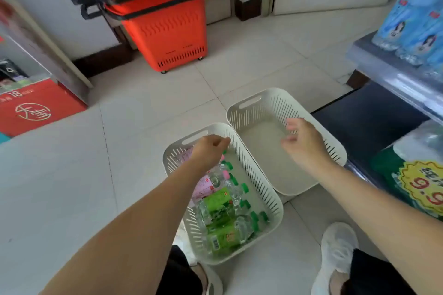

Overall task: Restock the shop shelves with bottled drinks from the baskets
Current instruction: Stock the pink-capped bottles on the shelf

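Observation:
Two white slotted baskets stand side by side on the floor. The near basket (268, 201) holds several small bottles, some with green labels and caps (220, 201), some with pink labels (205, 185). The far basket (261, 103) has nothing in it. My left hand (208, 151) hovers over the far end of the full basket, fingers loosely curled, holding nothing. Above the other basket, my right hand (303, 142) hangs with relaxed, blurred fingers and nothing in it. At the right, the shop shelf (393, 76) carries blue-labelled bottles (414, 21).
A stack of red shopping baskets (165, 14) stands against the far wall. A red carton (36, 108) lies at the left. A shrink-wrapped bottle pack with a yellow price tag (422, 182) sits on the lower right shelf. My white shoes (335, 254) are beside the baskets.

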The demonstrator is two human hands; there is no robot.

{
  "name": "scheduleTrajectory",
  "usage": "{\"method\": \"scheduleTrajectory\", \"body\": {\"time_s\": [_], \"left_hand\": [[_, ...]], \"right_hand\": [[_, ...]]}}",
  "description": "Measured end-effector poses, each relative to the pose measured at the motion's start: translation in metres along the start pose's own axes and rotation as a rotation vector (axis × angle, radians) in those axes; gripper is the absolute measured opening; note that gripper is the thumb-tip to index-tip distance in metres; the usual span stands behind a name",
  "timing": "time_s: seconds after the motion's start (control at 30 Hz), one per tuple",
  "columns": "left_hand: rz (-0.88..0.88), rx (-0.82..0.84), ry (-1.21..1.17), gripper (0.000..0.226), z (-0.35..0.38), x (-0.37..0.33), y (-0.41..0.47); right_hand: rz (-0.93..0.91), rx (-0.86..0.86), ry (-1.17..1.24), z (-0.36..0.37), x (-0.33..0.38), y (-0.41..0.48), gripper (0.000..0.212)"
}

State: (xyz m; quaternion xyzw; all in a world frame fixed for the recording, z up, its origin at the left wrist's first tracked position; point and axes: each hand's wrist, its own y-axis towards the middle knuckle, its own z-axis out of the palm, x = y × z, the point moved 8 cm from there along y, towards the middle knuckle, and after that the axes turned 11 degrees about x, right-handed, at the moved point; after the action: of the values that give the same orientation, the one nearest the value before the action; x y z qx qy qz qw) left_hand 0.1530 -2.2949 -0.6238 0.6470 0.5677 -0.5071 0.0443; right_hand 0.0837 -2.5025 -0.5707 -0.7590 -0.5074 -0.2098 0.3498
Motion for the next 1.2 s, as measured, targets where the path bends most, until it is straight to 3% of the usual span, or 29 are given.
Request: {"method": "scheduleTrajectory", "body": {"time_s": [0.2,0.4,0.57,0.77,0.9,1.2], "left_hand": [[-0.126,0.04,0.213,0.028,-0.011,0.082,0.026],[-0.239,0.111,0.386,0.06,0.0,0.13,0.068],[-0.199,0.129,0.548,0.071,0.003,0.139,0.11],[-0.227,0.122,0.682,0.084,0.018,0.155,0.124],[-0.254,0.102,0.629,0.084,0.019,0.156,0.129],[-0.149,0.258,0.611,0.084,0.028,0.138,0.116]], "right_hand": [[0.104,0.338,0.042,0.122,-0.033,0.021,0.053],[0.113,0.529,0.092,0.196,-0.04,0.048,0.054],[0.164,0.6,0.148,0.24,-0.059,0.074,0.062],[0.224,0.689,0.145,0.271,-0.065,0.094,0.054],[0.273,0.666,0.216,0.28,-0.072,0.1,0.048],[0.245,0.624,0.319,0.269,-0.071,0.084,0.026]]}}
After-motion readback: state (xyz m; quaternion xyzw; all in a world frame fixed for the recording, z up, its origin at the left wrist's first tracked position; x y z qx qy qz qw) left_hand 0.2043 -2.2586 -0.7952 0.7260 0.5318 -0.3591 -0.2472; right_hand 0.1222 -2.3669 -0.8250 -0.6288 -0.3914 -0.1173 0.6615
